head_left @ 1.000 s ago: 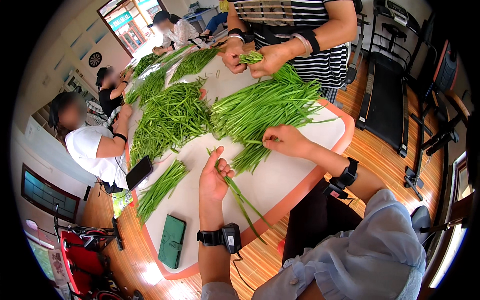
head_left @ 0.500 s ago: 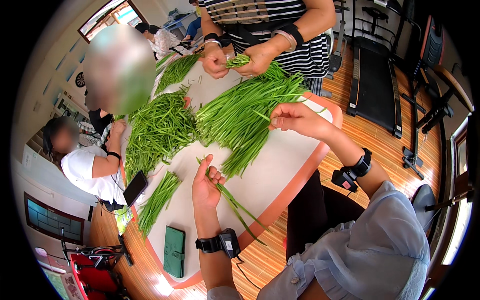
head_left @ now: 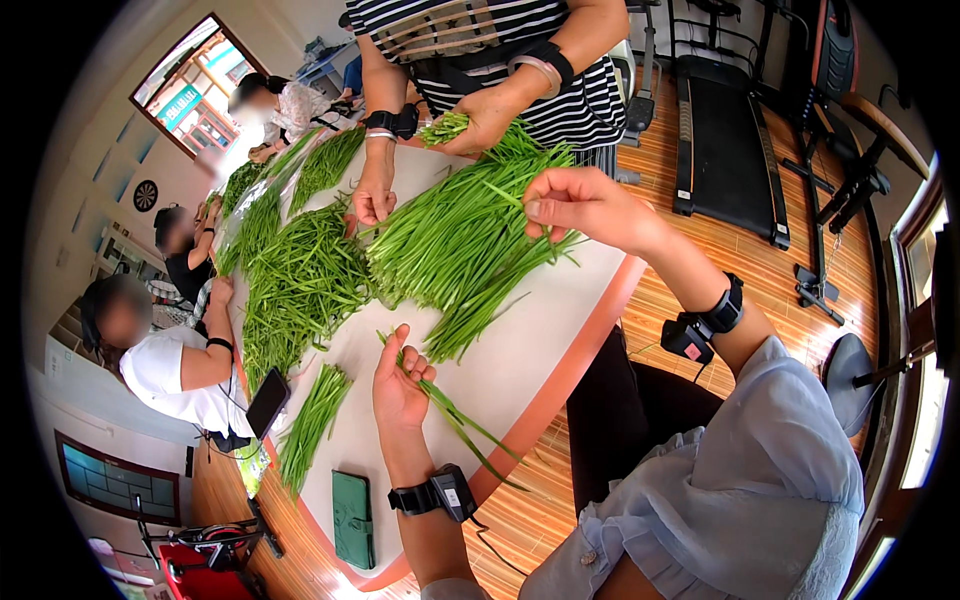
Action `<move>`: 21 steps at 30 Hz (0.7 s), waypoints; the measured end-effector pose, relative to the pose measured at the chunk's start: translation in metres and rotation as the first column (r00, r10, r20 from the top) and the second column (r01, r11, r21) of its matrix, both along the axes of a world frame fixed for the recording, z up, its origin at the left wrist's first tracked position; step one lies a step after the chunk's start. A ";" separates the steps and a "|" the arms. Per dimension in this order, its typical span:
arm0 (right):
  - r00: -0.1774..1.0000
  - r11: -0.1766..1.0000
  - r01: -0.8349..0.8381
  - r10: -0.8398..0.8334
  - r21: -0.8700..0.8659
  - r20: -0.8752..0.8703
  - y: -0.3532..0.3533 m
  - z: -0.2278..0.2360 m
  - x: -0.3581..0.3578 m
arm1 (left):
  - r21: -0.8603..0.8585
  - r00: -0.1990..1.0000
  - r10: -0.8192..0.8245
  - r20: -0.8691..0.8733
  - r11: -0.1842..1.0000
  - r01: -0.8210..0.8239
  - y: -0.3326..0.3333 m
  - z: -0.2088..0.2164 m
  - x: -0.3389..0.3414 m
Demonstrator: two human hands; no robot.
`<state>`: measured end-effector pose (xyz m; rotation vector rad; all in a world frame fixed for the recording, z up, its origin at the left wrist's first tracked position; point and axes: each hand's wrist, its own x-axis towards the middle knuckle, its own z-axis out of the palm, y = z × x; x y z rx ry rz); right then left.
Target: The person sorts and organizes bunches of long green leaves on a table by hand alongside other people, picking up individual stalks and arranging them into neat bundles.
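Can see, since half a second ago, a change across the worktop (head_left: 550, 325): one hand (head_left: 375, 197) of the co-worker (head_left: 490, 60) now lowered beside the big green pile (head_left: 450, 240), away from the bunch (head_left: 443, 128) kept in the other. Still grasping, in the loosely curled left hand (head_left: 403, 388), a few long stalks (head_left: 460, 420), slanting down past the worktop's edge. Still pinching, with the right hand (head_left: 585, 212) in front of the pile, a short green piece (head_left: 502, 194), perhaps longer than visible, being hard to separate from the greens behind. Cannot see the co-worker's head, cut off above, nor the stalks' middle, hidden inside the left grasp. Slender, bright green and slightly bent in look.
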<state>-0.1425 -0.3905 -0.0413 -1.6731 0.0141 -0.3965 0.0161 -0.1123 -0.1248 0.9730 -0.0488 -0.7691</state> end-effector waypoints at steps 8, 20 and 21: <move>0.991 0.954 -0.132 0.128 -0.268 -0.032 0.009 0.034 0.038 | 0.029 1.000 0.005 0.024 1.000 -0.006 0.000 0.003 -0.003; 0.798 0.813 0.367 -0.025 -0.452 0.602 0.094 0.075 0.221 | -0.003 0.995 -0.101 0.008 0.995 0.101 -0.003 -0.002 -0.004; 0.664 0.680 0.564 -0.035 -0.469 0.747 0.091 0.073 0.241 | 0.008 0.995 -0.100 0.016 0.995 0.100 -0.007 0.000 -0.004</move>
